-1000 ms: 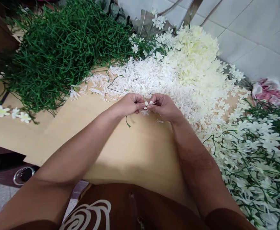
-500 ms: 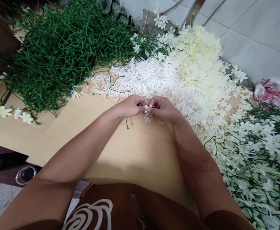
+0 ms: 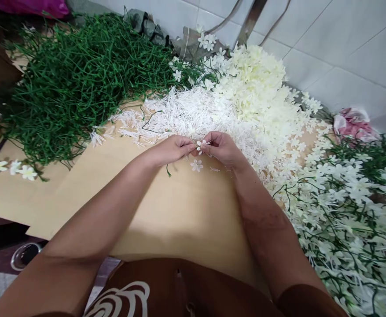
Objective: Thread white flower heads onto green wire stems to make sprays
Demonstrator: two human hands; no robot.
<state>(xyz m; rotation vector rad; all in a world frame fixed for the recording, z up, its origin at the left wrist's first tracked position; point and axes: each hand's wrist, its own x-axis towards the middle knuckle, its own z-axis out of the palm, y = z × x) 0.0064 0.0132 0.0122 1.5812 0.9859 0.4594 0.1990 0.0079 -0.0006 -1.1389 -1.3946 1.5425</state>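
Hands (image 3: 223, 149) pinch nearly closed, the right on a flower (image 3: 200, 146), the left (image 3: 170, 150) seemingly on its edge. Stems (image 3: 87, 83) lie far left.

White flower (image 3: 202, 146), green stems (image 3: 80, 83), cream petals (image 3: 260, 83), brown top (image 3: 163, 281) with white curves

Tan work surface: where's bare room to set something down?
The widest bare tan patch lies between left forearm and right forearm, this side of the loose white flower. Another separates left forearm and bushy green stem pile. Crowded: beyond the right hand, white threadlike strands and pale yellow petals; rightward, white flowers with green stems.
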